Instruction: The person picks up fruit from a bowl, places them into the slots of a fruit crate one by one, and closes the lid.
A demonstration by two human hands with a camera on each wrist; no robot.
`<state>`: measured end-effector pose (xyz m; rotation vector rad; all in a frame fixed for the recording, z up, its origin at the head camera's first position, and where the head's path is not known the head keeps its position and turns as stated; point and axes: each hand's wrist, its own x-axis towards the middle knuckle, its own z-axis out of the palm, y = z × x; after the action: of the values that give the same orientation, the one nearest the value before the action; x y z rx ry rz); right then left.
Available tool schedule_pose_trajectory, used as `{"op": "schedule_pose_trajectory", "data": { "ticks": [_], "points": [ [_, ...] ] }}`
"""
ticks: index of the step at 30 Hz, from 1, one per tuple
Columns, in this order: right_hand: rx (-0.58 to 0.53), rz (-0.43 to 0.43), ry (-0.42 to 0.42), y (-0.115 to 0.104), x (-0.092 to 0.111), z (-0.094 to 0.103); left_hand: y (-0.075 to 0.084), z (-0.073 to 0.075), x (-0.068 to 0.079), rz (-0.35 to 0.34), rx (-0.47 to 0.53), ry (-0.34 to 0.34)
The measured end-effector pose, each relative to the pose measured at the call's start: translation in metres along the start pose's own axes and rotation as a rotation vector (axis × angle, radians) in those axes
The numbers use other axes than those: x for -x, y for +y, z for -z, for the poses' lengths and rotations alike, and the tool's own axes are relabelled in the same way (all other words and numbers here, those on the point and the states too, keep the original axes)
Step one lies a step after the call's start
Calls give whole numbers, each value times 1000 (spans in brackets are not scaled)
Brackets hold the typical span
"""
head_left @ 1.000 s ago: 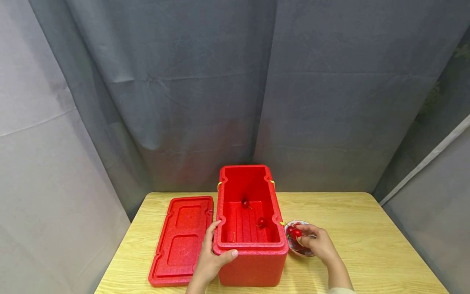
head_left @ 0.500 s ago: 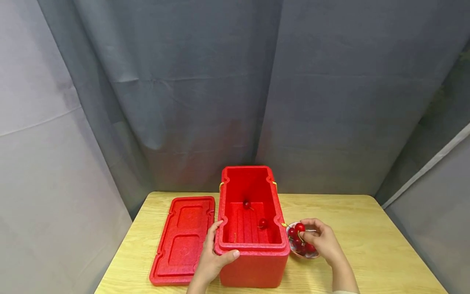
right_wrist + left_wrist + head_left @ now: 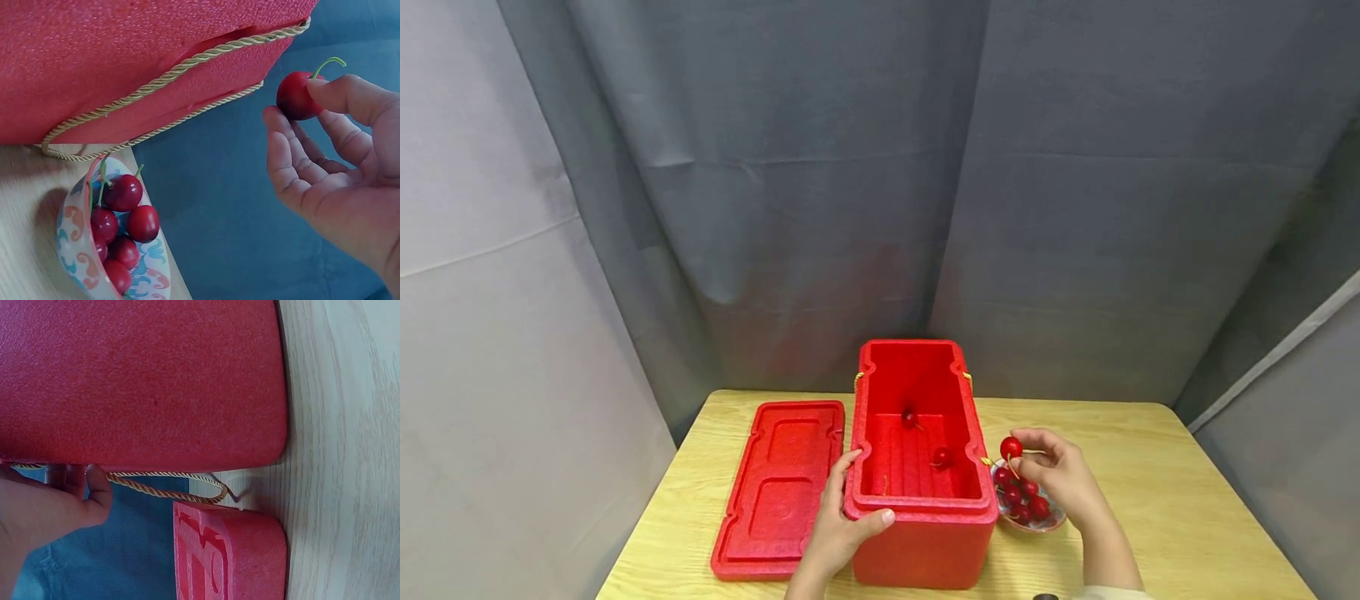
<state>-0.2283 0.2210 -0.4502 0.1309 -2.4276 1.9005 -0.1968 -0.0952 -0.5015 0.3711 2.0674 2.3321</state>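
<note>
An open red foam box (image 3: 925,533) stands on the wooden table (image 3: 1150,500) with two cherries (image 3: 942,456) on its ribbed floor. My left hand (image 3: 838,533) grips the box's near left corner, thumb on the front rim; in the left wrist view the left hand (image 3: 44,509) lies against the box wall (image 3: 144,381). My right hand (image 3: 1060,479) pinches one cherry (image 3: 1011,447) just above the small patterned bowl (image 3: 1054,523), right of the box. In the right wrist view the held cherry (image 3: 299,95) sits between thumb and fingertips of the right hand (image 3: 325,162), and the bowl (image 3: 75,250) holds several cherries (image 3: 125,219).
The red lid (image 3: 778,487) lies flat on the table left of the box. A yellow rope handle (image 3: 156,94) hangs on the box's right side, another rope handle (image 3: 169,487) on its left. Grey curtains (image 3: 880,167) close off the back and sides.
My right hand has lifted a cherry out of the bowl, rising up and slightly toward the box. The left hand has stayed on the box corner.
</note>
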Motion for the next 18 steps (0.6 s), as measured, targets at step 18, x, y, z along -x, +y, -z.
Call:
{"op": "schedule_pose_trajectory", "data": {
  "ticks": [18],
  "points": [
    [-16, 51, -78, -43, -5, -12, -1, 4, -2, 3, -115, -13]
  ]
}}
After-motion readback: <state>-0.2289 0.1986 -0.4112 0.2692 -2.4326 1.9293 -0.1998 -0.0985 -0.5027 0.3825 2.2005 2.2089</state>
